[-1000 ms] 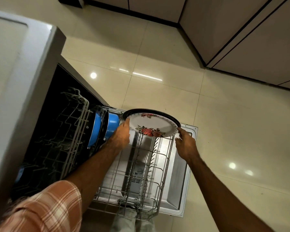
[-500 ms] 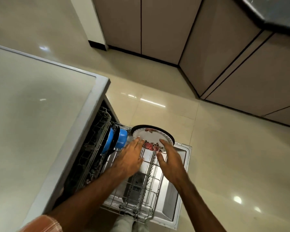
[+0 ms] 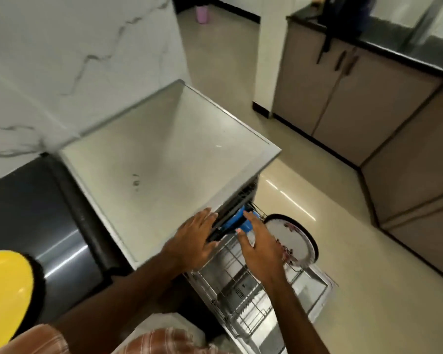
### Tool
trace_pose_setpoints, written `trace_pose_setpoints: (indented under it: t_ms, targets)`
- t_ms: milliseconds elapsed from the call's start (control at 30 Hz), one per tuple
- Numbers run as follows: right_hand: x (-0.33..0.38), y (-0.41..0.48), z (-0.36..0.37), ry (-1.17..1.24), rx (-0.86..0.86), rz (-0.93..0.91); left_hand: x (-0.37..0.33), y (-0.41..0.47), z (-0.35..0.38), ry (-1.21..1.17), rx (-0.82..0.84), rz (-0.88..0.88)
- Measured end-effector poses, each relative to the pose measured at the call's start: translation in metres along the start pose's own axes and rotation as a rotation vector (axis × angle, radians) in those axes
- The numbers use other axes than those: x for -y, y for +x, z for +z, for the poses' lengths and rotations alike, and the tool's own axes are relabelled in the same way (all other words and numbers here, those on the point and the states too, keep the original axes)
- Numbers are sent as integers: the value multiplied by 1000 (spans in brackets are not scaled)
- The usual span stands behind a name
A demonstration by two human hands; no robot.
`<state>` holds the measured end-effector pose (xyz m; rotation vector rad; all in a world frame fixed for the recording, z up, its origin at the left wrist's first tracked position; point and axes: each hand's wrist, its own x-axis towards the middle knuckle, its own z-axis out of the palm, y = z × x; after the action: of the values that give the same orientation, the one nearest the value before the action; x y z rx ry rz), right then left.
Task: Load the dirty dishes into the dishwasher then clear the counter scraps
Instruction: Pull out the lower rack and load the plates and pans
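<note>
White plate stands at far edge of wire rack

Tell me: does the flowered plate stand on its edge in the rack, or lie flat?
On its edge. The plate stands upright in the pulled-out rack, its flowered face showing.

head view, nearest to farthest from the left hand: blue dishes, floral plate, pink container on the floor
1. blue dishes, in the rack right beside the left hand.
2. floral plate, farther right, past the right hand.
3. pink container, far back on the floor.
</note>
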<state>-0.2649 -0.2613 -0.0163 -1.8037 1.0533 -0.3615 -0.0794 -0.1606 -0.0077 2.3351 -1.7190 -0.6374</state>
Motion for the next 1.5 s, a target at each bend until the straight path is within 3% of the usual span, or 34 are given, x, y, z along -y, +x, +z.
trace_pose_setpoints:
  t_ms: [333,700,967,1200,1500]
  targets:
    - [100,-8,144,-43,380,-271,115,-157,-31,-144,-211,-460]
    - [188,-59,333,-93,718,-390,239,-333,-41,-304,-364,-807]
    - [259,-84,437,-79,881,-290,313,-434,-39,-399,-422,-953]
    - [322,-69,517,-48,935,-163,352,-461,-61,-367,-447,-1042]
    - [381,-27,613,11,760,121,371,-461,-77,-417,-526,-1165]
